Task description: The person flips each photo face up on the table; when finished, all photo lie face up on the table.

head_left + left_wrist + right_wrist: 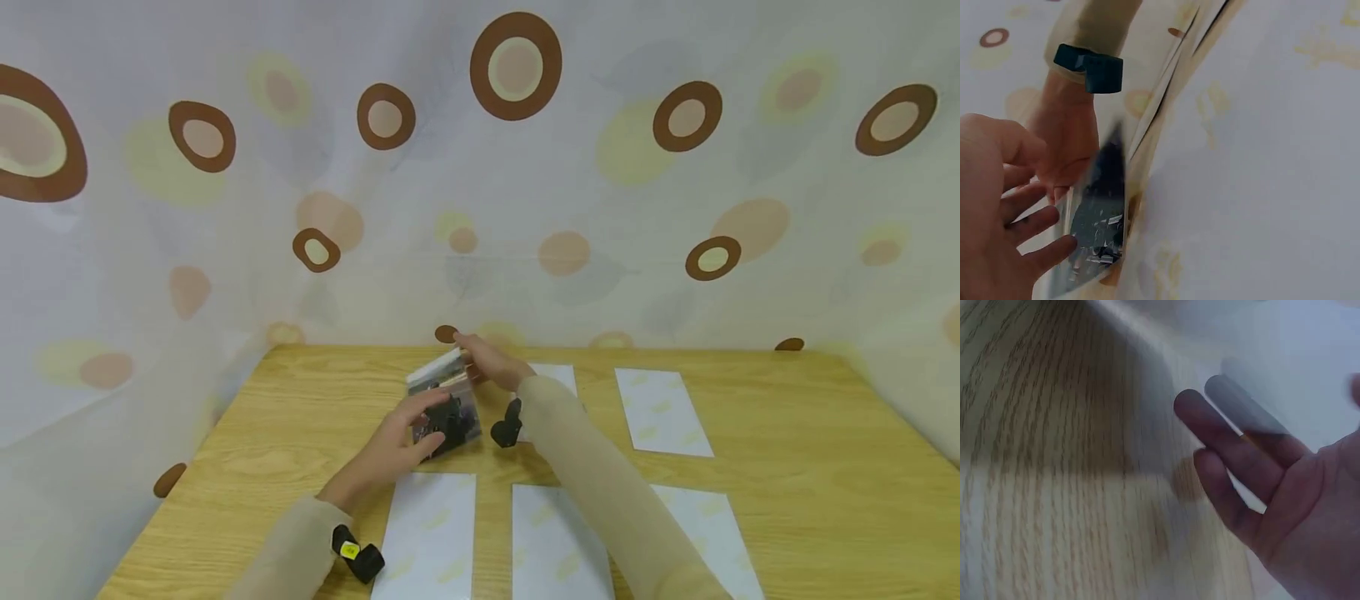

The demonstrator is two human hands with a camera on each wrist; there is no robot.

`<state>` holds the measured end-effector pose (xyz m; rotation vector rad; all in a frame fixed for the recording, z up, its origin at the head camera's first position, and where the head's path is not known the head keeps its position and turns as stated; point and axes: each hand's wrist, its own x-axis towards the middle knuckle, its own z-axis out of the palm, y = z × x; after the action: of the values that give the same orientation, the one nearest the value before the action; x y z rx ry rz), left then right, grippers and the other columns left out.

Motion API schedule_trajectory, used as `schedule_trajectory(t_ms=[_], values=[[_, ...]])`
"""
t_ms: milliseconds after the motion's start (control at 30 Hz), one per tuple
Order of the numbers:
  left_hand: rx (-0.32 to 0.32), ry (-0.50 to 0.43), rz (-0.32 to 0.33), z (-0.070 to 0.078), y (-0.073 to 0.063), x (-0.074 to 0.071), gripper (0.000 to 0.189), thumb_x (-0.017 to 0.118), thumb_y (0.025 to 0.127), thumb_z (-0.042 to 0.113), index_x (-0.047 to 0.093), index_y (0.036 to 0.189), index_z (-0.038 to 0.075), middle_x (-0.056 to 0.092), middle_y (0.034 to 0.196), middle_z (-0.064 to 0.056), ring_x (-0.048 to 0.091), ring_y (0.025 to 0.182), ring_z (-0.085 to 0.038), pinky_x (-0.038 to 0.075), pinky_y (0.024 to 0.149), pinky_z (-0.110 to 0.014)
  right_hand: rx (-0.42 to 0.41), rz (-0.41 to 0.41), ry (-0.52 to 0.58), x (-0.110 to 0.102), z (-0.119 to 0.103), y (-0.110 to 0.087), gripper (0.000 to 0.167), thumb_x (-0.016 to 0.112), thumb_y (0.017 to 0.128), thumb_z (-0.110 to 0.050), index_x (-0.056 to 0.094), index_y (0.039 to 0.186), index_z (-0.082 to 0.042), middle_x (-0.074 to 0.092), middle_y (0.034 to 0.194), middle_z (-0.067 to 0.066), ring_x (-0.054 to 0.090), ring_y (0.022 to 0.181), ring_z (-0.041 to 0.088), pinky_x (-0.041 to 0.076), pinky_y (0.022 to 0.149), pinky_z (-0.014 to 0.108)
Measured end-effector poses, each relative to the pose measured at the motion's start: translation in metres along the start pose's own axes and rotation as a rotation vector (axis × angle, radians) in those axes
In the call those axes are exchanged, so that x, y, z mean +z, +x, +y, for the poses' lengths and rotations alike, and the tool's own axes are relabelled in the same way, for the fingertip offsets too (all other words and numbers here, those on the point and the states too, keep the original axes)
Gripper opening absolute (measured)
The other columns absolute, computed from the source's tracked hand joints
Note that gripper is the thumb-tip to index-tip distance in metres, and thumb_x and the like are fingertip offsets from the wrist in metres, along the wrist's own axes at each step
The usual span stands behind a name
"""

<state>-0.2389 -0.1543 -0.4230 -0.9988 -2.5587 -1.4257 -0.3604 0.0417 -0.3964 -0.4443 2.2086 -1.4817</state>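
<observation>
A dark picture sheet stands tilted on the table beneath both hands, with a pale strip along its far edge. My left hand reaches over its left side, thumb and fingers spread apart. In the left wrist view, those fingertips are right at the glossy sheet, whose upper corner is blurred. At the far right corner of the sheet is my right hand, its fingers partly hidden behind it. The right wrist view shows the right hand's fingers nearly straight, with a blurred pale surface overlapping one of them.
On the wooden table several white sheets lie in rows: one at front left, others front middle, front right and back right. The right forearm crosses over some of them. A patterned cloth hangs behind the table.
</observation>
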Motion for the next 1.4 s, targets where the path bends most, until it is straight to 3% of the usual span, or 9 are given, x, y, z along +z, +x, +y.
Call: schedule_trajectory(t_ms=[133,267,433,600,900,1033,1233,1400], values=[[-0.028,0.132,-0.122,-0.005,0.000,0.002,0.046,0.051,0.093,-0.002,0.046,0.138,-0.004,0.038,0.149,-0.021,0.033,0.137,-0.041,0.032,0.107,-0.060,-0.015,0.037,-0.188,-0.002,0.003,0.002,0.038,0.049,0.099,-0.024,0.045,0.129,0.000,0.056,0.099,0.013,0.053,0.077,0.018,0.049,0.071,0.030],[-0.087,0.199,-0.189,-0.011,-0.002,0.001,0.039,0.050,0.093,0.001,0.053,0.131,-0.005,0.034,0.151,-0.022,0.027,0.140,-0.044,0.026,0.110,-0.061,-0.073,0.096,-0.406,-0.004,0.008,0.002,0.024,0.058,0.093,-0.016,0.053,0.111,0.000,0.053,0.081,0.006,0.048,0.067,0.016,0.042,0.064,0.027],[-0.144,0.245,-0.182,-0.014,-0.004,0.001,0.039,0.052,0.093,0.005,0.055,0.132,-0.002,0.030,0.151,-0.025,0.025,0.137,-0.045,0.026,0.108,-0.064,-0.105,0.195,-0.623,-0.004,0.013,0.000,0.025,0.067,0.090,-0.020,0.062,0.103,0.001,0.063,0.090,0.010,0.058,0.079,0.020,0.049,0.074,0.031],[-0.129,0.326,-0.178,-0.013,-0.003,0.003,0.043,0.044,0.092,-0.004,0.051,0.135,-0.004,0.033,0.149,-0.025,0.028,0.137,-0.045,0.025,0.109,-0.062,-0.039,0.271,-0.758,-0.001,0.011,-0.002,0.034,0.071,0.087,-0.026,0.067,0.110,-0.002,0.069,0.102,0.011,0.065,0.091,0.025,0.053,0.081,0.038],[-0.142,0.287,-0.201,-0.016,-0.001,0.006,0.039,0.043,0.097,-0.002,0.044,0.135,-0.010,0.030,0.152,-0.024,0.021,0.143,-0.043,0.022,0.113,-0.058,0.057,0.386,-0.817,-0.002,0.021,0.003,0.044,0.078,0.080,-0.037,0.061,0.100,-0.002,0.060,0.096,0.008,0.060,0.087,0.023,0.053,0.076,0.037],[-0.171,0.303,-0.194,-0.017,-0.003,0.006,0.043,0.047,0.097,0.002,0.043,0.139,-0.008,0.030,0.154,-0.021,0.020,0.144,-0.041,0.022,0.114,-0.057,0.060,0.361,-0.844,-0.002,0.024,0.003,0.044,0.072,0.086,-0.038,0.053,0.103,-0.002,0.053,0.096,0.010,0.056,0.084,0.024,0.052,0.072,0.039],[-0.205,0.294,-0.132,-0.014,-0.005,0.004,0.059,0.056,0.093,0.005,0.033,0.147,-0.004,0.022,0.158,-0.019,0.022,0.144,-0.038,0.024,0.114,-0.055,0.036,0.276,-0.749,-0.012,0.022,0.001,0.031,0.053,0.095,-0.026,0.049,0.114,-0.001,0.057,0.105,0.015,0.055,0.084,0.025,0.050,0.074,0.041],[-0.158,0.283,-0.070,-0.012,-0.001,0.004,0.067,0.059,0.092,0.007,0.026,0.149,-0.004,0.024,0.156,-0.021,0.023,0.143,-0.041,0.023,0.114,-0.057,0.040,0.280,-0.752,-0.029,0.021,-0.005,0.026,0.052,0.093,-0.022,0.050,0.111,-0.004,0.061,0.101,0.013,0.054,0.077,0.022,0.047,0.069,0.036]])
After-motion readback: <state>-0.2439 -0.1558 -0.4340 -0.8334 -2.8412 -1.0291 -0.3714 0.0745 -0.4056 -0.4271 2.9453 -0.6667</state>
